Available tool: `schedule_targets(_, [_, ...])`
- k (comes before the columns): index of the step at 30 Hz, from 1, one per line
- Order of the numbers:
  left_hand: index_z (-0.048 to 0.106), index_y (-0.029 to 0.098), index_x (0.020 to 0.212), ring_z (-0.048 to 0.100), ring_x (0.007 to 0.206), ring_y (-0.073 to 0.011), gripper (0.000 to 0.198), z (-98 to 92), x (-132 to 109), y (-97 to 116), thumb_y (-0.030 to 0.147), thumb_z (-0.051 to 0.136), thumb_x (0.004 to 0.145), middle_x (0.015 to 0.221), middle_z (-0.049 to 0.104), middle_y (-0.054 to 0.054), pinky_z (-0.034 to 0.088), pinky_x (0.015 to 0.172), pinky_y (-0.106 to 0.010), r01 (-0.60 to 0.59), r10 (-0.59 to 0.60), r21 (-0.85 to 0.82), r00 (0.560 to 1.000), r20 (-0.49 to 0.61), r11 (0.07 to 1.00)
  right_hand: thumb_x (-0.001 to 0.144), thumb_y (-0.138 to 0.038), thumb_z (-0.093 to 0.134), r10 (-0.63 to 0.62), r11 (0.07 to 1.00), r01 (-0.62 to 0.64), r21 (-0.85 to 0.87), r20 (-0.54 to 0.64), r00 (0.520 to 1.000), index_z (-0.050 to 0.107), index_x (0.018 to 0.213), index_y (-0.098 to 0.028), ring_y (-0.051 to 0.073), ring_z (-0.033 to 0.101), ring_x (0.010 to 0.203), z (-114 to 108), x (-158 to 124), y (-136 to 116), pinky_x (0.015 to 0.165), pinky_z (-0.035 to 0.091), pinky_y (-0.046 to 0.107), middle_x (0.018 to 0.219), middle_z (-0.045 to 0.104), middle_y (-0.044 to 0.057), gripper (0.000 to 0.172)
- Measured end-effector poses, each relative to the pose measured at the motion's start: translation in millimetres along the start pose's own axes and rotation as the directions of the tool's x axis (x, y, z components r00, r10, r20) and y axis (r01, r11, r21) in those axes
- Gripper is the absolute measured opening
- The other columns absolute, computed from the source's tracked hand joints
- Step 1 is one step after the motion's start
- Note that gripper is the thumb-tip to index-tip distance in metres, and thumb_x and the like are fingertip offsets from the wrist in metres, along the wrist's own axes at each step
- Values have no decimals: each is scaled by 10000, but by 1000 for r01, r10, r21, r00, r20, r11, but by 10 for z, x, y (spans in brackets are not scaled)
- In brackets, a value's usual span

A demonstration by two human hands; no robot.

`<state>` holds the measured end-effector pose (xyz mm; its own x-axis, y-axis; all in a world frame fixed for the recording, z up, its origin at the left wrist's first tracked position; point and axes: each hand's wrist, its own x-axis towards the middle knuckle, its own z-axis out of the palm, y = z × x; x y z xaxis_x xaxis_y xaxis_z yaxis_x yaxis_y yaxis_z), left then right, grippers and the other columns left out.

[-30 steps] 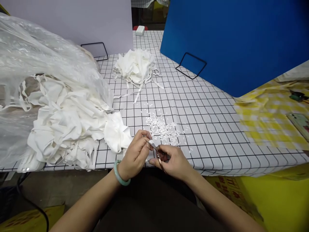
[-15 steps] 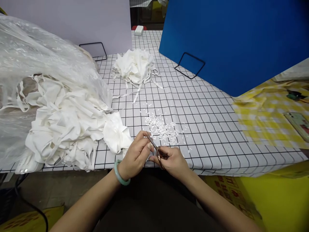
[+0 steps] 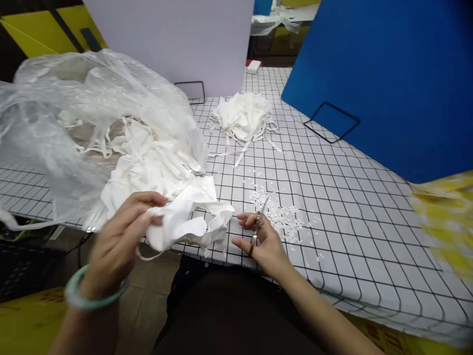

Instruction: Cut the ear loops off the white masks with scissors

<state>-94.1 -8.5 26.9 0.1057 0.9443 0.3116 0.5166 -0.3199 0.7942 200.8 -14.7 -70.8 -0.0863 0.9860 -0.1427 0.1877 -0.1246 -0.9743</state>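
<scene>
My left hand (image 3: pixel 127 234), with a pale green bangle (image 3: pixel 96 291) at its wrist, is closed on a white fabric piece (image 3: pixel 185 222) at the table's near edge. The hand is slightly blurred. A narrow strap hangs below the piece. Small scissors (image 3: pixel 255 229) sit in my right hand (image 3: pixel 269 249), a finger and the thumb at the handles and the blades pointing away from me. Just beyond them lie many tiny white snippets (image 3: pixel 283 217). A heap of white fabric pieces (image 3: pixel 155 153) spills out of a clear plastic bag (image 3: pixel 148 79) on the left.
A second pile of white strapped pieces (image 3: pixel 244 116) lies farther back on the checked tablecloth (image 3: pixel 332 222). Behind stand a pale lilac board (image 3: pixel 177 39) and a blue board (image 3: pixel 384 84), each with a black wire stand. Yellow checked cloth (image 3: pixel 443 222) is at right.
My left hand has left the scissor blades and moved left to the heap, gripping a fabric piece. My right hand still holds the scissors, fingers more spread. The view has turned left.
</scene>
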Motion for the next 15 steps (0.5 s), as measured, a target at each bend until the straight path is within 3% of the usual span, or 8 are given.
schedule_targets(3, [635,187,895,595,1110,-247,257,305,-96,-361,327,453,1011,1137,617,-102,538,969,-402,115,-114,219,993,-18,969,772,-347,742,0,985,10,-169,58,998,503,1072,-259,223,598,943,359,260,-57,820,529,394,1204,603,76,394])
schedule_targets(5, [604,181,1103,586,1161,-271,229,522,-199,-548,351,533,967,1259,588,-133,537,986,-446,109,-123,313,992,25,943,771,-235,664,-29,962,54,-268,97,995,514,988,-235,216,572,865,489,421,-131,764,504,374,1052,613,60,263])
schedule_targets(7, [554,190,1253,607,1144,-287,353,593,-303,-604,307,589,921,1283,595,-147,555,955,-461,68,-118,343,985,126,937,753,-166,608,-58,945,103,-309,152,987,487,835,-230,201,542,778,485,493,-245,709,470,344,855,578,19,159])
schedule_targets(9, [595,217,1215,657,1013,-256,297,451,-366,-506,237,569,920,1144,668,-109,580,874,-397,39,-125,299,953,276,954,767,-163,606,-63,963,129,-236,268,961,469,777,-231,176,513,716,362,429,-386,667,444,311,758,520,-13,153])
schedule_targets(11, [654,247,1061,672,865,-208,163,145,-362,-301,209,560,934,970,706,-55,578,789,-306,25,-108,187,887,448,982,794,-221,662,-74,993,107,-49,449,891,482,796,-230,152,492,699,177,259,-512,644,433,283,766,492,-21,180])
schedule_targets(13, [662,255,976,672,811,-199,96,-177,-274,-80,204,609,913,892,711,-41,568,743,-272,-7,-9,25,816,578,1000,802,-317,721,-105,987,12,160,589,801,468,795,-228,139,473,696,5,75,-589,626,427,273,796,483,-13,269])
schedule_targets(15, [671,250,918,671,758,-195,88,-353,-85,75,173,632,899,834,707,-43,562,703,-272,-18,120,-157,732,671,988,808,-411,737,-124,957,-75,282,626,770,447,797,-228,139,468,695,-101,-10,-628,611,429,276,807,481,-3,343])
